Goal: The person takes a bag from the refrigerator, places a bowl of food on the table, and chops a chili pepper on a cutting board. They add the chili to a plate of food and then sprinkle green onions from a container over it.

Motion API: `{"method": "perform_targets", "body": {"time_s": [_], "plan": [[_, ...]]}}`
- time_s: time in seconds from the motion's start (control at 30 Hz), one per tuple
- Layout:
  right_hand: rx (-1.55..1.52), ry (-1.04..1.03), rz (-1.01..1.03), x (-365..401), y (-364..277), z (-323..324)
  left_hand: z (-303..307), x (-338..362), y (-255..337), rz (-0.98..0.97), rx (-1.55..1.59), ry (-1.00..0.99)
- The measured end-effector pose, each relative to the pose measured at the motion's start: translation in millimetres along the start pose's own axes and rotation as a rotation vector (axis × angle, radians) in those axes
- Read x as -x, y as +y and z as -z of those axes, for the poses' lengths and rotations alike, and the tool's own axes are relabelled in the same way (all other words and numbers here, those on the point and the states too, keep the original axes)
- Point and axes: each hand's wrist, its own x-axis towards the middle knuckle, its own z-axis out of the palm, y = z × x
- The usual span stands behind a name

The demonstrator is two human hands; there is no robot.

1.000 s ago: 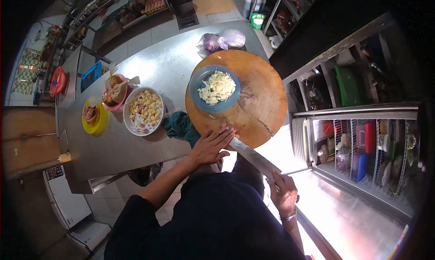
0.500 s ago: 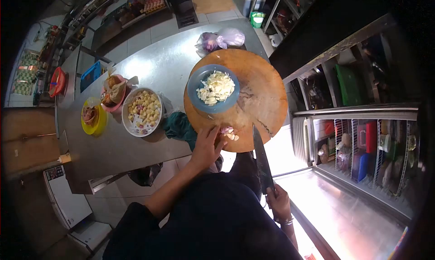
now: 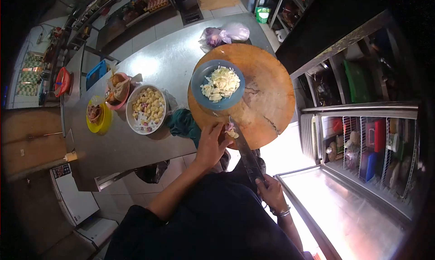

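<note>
Knife [image 3: 247,155]'s swung over to the cut pieces [image 3: 232,132] near the chopping block [image 3: 272,92]'s near edge, right hand [image 3: 273,195] closed round it, left hand [image 3: 210,147] half-curled alongside.

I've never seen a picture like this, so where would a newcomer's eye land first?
Probably on the big round wooden board at the table's edge, with a blue-gray bowl of pale chopped pieces on it. Next, the large knife in the right hand, its tip by small pieces near the left hand.
</note>
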Motion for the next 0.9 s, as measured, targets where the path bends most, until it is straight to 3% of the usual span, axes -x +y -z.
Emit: {"method": "perform_targets", "body": {"time_s": [0.07,0.2,0.27,0.4,0.6,0.7,0.77,0.9], "plan": [[0.140,0.039,0.214,-6.4,5.9,-5.5,-2.2,-3.5,0.1,-0.009,0.055,-0.014],[0.141,0.004,0.114,-7.2,-2.9,-10.8,-0.5,-6.5,1.6,0.017,0.084,0.010],[0.207,0.036,0.244,-9.4,0.3,-14.1,-1.1,-6.0,-4.8,0.076,0.191,-0.031],[0.185,-0.018,0.204,-11.0,-5.9,-14.4,6.5,-2.5,4.3,0.183,0.227,-0.031],[0.298,0.038,0.310,-11.7,-9.6,-16.4,23.9,-5.3,10.6,0.222,0.296,0.009],[0.249,0.008,0.318,-13.9,-37.0,-15.5,40.3,-22.1,7.3,0.105,0.244,0.077],[0.282,0.050,0.410,-24.7,-51.2,-17.8,56.5,-44.3,6.4,-0.082,0.149,0.139],[0.230,0.108,0.507,-51.6,-80.4,-31.5,70.7,-93.9,-18.7,-0.129,0.256,0.136]]}}
